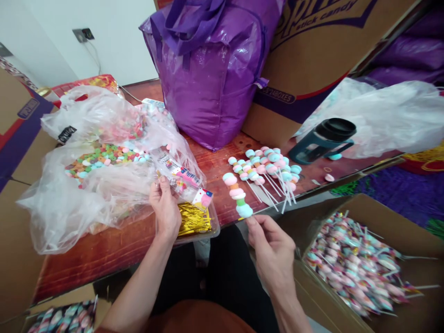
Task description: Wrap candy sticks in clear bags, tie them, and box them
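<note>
In my left hand [165,208], pinched between thumb and finger, is a clear printed candy wrapper [180,175] with pink and blue print. My right hand [270,245] grips a marshmallow stick [237,195] low down, its pink, white, orange, green and blue pieces pointing up and to the left. Most of its stick is hidden by my fingers. Just under the wrapper, a clear plastic tray [215,226] holds gold twist ties [194,219]. Behind my right hand, a pile of unwrapped marshmallow sticks [268,166] lies on the red-brown wooden table [138,247].
Clear plastic bags [100,180] of colourful candy cover the table's left side. A purple zip bag [211,78] stands at the back, with a dark teal mug [322,141] to its right. Below right, a cardboard box [333,296] holds many wrapped marshmallow sticks; another box [100,310] is lower left.
</note>
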The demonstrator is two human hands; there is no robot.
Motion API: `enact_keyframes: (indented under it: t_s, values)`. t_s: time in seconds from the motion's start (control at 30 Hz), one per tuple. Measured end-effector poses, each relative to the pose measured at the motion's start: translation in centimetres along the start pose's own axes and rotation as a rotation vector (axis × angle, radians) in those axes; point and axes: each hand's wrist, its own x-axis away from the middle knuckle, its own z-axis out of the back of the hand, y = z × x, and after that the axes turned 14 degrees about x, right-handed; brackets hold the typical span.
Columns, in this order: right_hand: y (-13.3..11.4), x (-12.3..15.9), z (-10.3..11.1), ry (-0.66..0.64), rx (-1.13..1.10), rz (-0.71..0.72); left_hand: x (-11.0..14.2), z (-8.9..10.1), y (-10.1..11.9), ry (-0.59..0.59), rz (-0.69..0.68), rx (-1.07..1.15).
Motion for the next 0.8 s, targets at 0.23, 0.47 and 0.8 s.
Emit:
enact_keyframes:
  t_s: [0.23,0.47,0.8]
  values:
    - [-2.8,-0.9,-4.2,-0.211,-0.366,-0.192,1.9,-0.5,-0.7,-0.060,-0.047,-0.073]
    - [-3.1,-1.8,-5.7,-0.108,-0.440,-0.224,3.4,-0.3,0.3,-0.137,0.207,0.028]
    - [-3.0,-2.2,-5.9,-0.082,-0.232,-0.071,4.7,0.0,0.3,-0.009,0.447,0.011]
